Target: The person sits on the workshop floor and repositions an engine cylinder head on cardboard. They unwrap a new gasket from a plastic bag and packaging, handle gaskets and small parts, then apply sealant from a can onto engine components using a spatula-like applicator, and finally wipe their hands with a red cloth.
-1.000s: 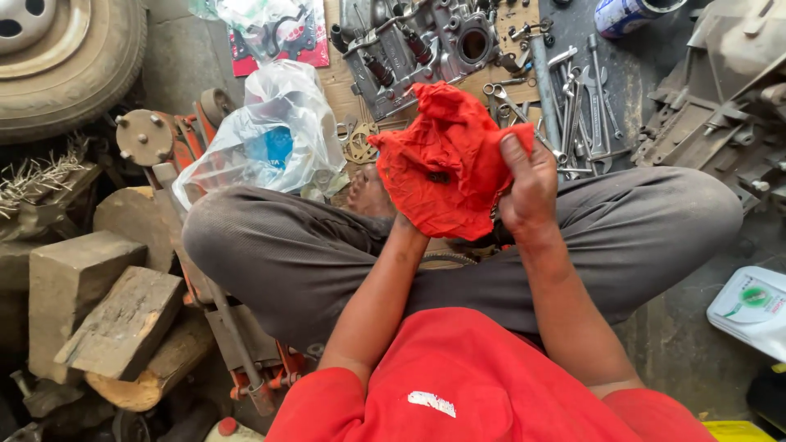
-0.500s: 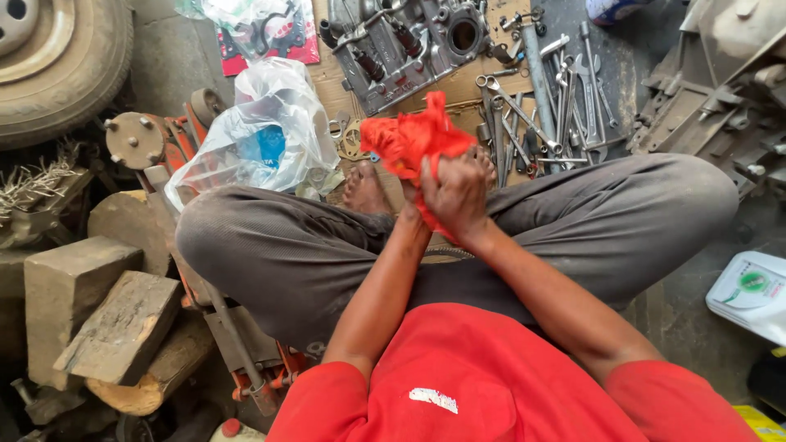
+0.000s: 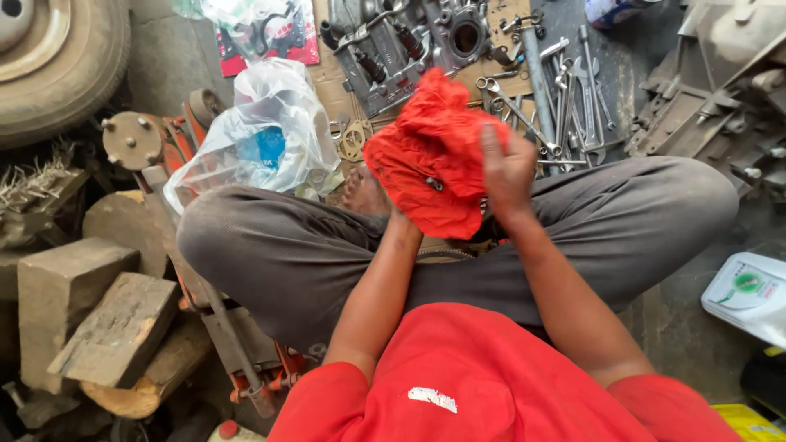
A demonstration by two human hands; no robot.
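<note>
Above crossed legs: red rag (image 3: pixel 430 160), bunched, held up between both hands.
Right hand (image 3: pixel 508 168): clamped on rag's right edge, fingers up.
Left hand: hidden under rag, grip not visible.
Rag axis: no clear long axis, bulk leaning far-left.
Nearer hand: right.

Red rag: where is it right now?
Head view, centre: the red rag is bunched between both hands above the crossed legs, right hand on its right edge, wrenches just beyond.
</note>
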